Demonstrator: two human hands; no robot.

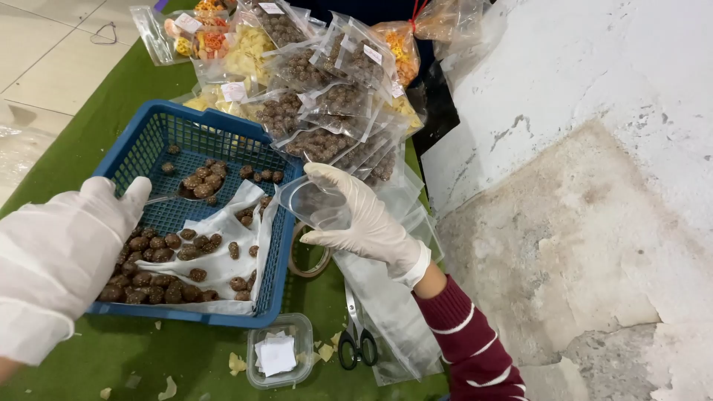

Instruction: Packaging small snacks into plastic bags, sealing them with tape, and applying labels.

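Your gloved hands work over the blue basket, spoon in one, open bag in the other.

Nearest you, your left hand (pixel 70 245) in its white glove grips the handle of a metal spoon (pixel 194 189); its bowl, beyond your fingertips, carries brown round sweets above the blue plastic lattice basket (pixel 148 141). More sweets lie on white paper (pixel 215 260) under the spoon. Your right hand (pixel 364 219) pinches a small clear plastic bag (pixel 316 204), mouth open toward the spoon, just right of the basket. Beyond your fingers, filled clear packets (pixel 327 82) are heaped.
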